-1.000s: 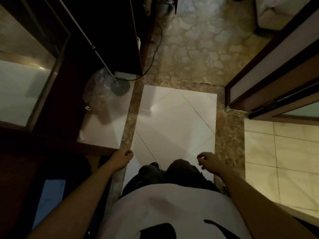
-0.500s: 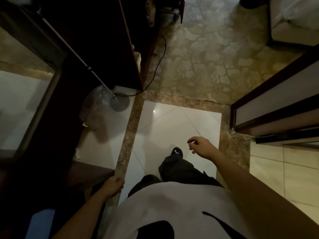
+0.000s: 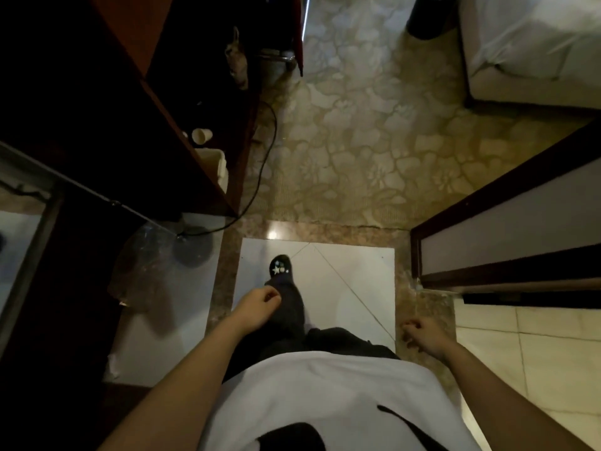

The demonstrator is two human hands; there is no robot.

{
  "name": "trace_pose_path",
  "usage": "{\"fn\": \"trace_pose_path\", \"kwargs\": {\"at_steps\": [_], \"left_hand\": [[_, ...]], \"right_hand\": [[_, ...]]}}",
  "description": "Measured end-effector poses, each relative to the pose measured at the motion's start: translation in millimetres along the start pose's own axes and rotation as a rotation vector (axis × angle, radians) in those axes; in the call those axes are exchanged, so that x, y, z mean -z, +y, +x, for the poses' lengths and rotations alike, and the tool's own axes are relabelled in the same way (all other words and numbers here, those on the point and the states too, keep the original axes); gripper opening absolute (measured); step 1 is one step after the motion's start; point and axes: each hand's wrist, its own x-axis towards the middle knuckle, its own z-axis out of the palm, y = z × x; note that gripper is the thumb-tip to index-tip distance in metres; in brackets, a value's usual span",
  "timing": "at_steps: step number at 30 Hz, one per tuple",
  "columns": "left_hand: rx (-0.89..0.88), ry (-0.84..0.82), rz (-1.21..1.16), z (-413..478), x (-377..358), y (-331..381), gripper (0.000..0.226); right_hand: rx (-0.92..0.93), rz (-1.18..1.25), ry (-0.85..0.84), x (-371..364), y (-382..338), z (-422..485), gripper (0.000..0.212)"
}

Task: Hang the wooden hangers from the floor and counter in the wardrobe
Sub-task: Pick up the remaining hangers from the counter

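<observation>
No wooden hanger shows in the head view. My left hand [image 3: 257, 305] hangs over my forward leg with its fingers loosely curled and nothing in it. My right hand [image 3: 422, 333] swings at my right side, fingers also curled in, holding nothing. A dark wooden cabinet [image 3: 136, 102] stands at the left; I cannot tell whether it is the wardrobe. My left foot in a black shoe [image 3: 280, 266] is planted on the white floor tile [image 3: 351, 281].
A floor lamp's round base [image 3: 192, 252] with a slanting pole and a black cable [image 3: 260, 187] stands left of the tile, beside crumpled clear plastic [image 3: 143, 265]. Patterned carpet [image 3: 374, 141] lies ahead, a bed corner [image 3: 536, 53] at top right, a dark door frame [image 3: 487, 229] at right.
I have stepped forward, so the carpet and bed have come closer. My left hand swung forward over my leg and my right hand swung back to my side.
</observation>
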Motion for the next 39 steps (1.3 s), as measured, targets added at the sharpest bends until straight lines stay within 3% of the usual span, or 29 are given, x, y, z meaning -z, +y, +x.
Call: {"fn": "trace_pose_path", "kwargs": {"at_steps": [6,10,14,19,28,35,39], "left_hand": [[0.105,0.004,0.042,66.5,69.8,5.8,0.015],[0.21,0.042,0.037,106.5,133.5,-5.5,0.018],[0.204,0.096,-0.005,144.9,192.8,19.3,0.015],[0.177,0.122,-0.04,189.2,226.6,68.2,0.019],[0.215,0.072,-0.079,275.8,205.3,210.6,0.019],[0.05,0.024,-0.139,348.6,172.3,386.0,0.019],[0.005,0.069,-0.179,374.1,170.2,448.1,0.026]], "right_hand": [[0.018,0.064,-0.002,37.7,-95.4,64.9,0.027],[0.152,-0.007,-0.034,62.5,-191.4,100.8,0.025],[0.298,-0.008,-0.043,92.2,-285.8,127.0,0.027],[0.367,-0.014,-0.061,134.6,-348.0,158.7,0.029],[0.251,-0.126,-0.105,263.0,-361.4,260.7,0.024],[0.208,-0.222,-0.099,396.3,-381.0,336.8,0.026],[0.225,-0.264,-0.135,440.1,-411.8,369.8,0.026]]}}
